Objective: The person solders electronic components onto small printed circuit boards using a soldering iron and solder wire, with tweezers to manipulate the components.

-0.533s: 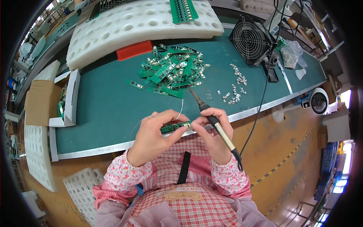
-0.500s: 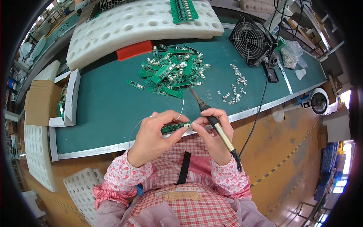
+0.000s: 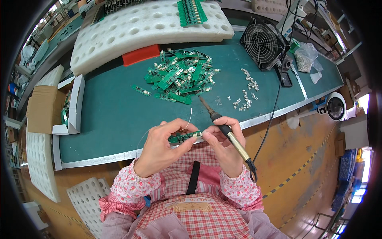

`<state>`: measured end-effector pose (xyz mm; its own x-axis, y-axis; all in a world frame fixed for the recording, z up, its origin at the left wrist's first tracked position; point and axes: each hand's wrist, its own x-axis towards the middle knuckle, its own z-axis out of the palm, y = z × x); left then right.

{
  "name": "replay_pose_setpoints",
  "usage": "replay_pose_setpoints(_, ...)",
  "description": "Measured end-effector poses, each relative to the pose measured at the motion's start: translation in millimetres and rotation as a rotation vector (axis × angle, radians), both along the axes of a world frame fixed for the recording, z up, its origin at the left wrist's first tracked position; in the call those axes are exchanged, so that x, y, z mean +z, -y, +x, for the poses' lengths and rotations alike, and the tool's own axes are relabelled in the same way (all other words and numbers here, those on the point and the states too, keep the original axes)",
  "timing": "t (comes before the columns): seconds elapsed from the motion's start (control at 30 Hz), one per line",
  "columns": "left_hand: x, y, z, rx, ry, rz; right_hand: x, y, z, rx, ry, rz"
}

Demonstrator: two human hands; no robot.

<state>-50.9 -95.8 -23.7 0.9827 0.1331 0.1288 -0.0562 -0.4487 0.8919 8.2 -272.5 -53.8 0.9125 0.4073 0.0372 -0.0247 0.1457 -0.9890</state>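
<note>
At the near edge of the bench [image 3: 119, 119], the left hand [image 3: 161, 149] pinches a small green circuit board [image 3: 184, 138] between thumb and fingers, a thin solder wire [image 3: 187, 121] looping up from it. The right hand [image 3: 225, 143] touches the board's right end, fingers closed around a soldering iron [image 3: 223, 127] whose tip points toward the pile of green boards [image 3: 179, 75]. The board sits just beside the hot shaft, so a slip could burn a finger or drop the board off the edge
</note>
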Motion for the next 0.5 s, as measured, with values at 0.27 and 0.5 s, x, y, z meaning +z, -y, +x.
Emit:
replay_pose_setpoints(0.27, -2.2, 1.3, 0.4, 0.003, 0.014, -0.002, 0.7, -0.8, -1.2, 0.013, 0.005, 0.019)
replay_pose_setpoints(0.5, 0.4, 1.7, -0.4, -0.006, 0.029, 0.025, 0.0, -0.4, -2.6, 0.023, -0.004, 0.053)
